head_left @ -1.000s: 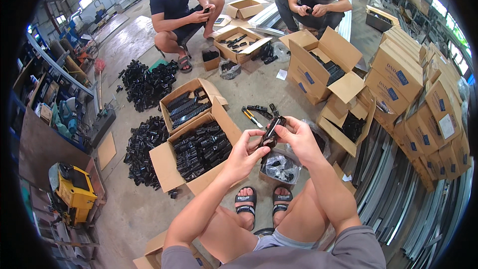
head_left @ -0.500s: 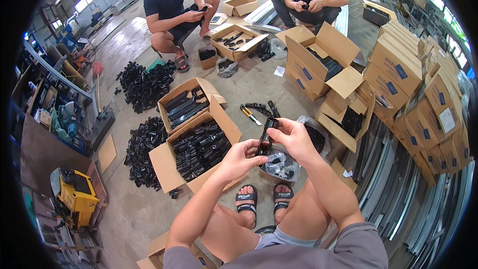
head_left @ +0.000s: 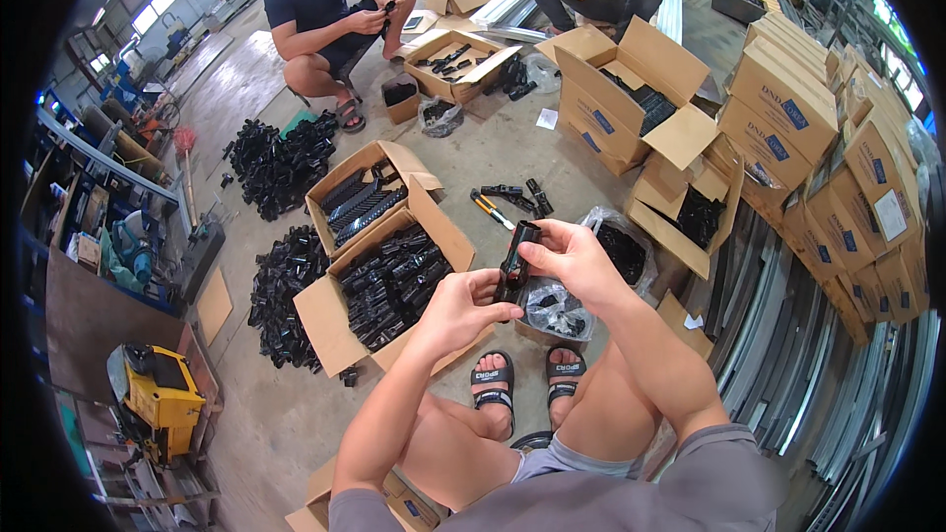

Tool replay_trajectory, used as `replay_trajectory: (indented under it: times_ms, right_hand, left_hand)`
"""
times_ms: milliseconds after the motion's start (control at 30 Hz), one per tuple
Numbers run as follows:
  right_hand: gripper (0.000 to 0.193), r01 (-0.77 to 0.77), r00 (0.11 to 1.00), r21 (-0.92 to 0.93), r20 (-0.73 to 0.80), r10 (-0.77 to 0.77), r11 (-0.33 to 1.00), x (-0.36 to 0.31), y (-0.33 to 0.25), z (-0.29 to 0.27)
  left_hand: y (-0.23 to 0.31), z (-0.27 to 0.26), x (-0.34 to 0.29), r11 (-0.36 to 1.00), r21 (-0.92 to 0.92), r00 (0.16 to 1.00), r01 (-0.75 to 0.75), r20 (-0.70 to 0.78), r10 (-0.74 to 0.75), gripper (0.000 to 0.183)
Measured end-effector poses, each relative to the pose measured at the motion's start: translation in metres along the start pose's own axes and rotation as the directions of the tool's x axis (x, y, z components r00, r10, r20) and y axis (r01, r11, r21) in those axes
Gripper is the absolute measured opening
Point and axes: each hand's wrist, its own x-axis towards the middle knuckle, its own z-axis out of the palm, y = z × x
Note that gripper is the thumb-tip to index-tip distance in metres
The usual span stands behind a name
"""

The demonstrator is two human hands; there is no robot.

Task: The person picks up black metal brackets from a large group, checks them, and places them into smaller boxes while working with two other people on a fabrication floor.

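Observation:
Between my two hands is a black plastic part [head_left: 514,266], long and shiny, tilted with its upper end leaning right. The fingers and thumb of my left hand [head_left: 463,307] close round its lower end. Higher up, my right hand [head_left: 567,258] grips it with the thumb laid across its side. Just below it stands a small box lined with a clear plastic bag [head_left: 558,309], holding small black pieces. An open bag of black parts [head_left: 621,248] is to the right of that. Past my hands, a yellow-and-black utility knife [head_left: 491,207] lies on the floor beside a few loose black parts [head_left: 517,199].
Left of my hands stands an open carton [head_left: 317,307] packed with black parts, another behind it. Loose piles [head_left: 281,163] lie further left. Open cartons [head_left: 601,118] and stacked boxes [head_left: 783,128] stand right, above long metal profiles [head_left: 788,355]. Two co-workers squat opposite, handling black parts.
The black part has come slightly lower and left in the view and turned a little in my fingers. Both hands keep their hold. The whole view has shifted slightly.

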Motion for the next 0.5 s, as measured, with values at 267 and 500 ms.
replay_trajectory:
  times_ms: [267,500]
  right_hand:
    - [0.034,-0.023,1.0,-0.002,0.011,0.023,1.0,-0.002,0.0,-0.008]
    - [0.037,0.101,0.985,-0.134,-0.125,-0.117,0.986,0.005,-0.031,-0.057]
  left_hand:
    - [0.008,0.003,0.001,1.0,-0.017,0.999,0.024,0.033,-0.023,0.05]
    - [-0.012,-0.001,0.002,0.878,0.478,0.965,0.028,-0.241,0.1,0.037]
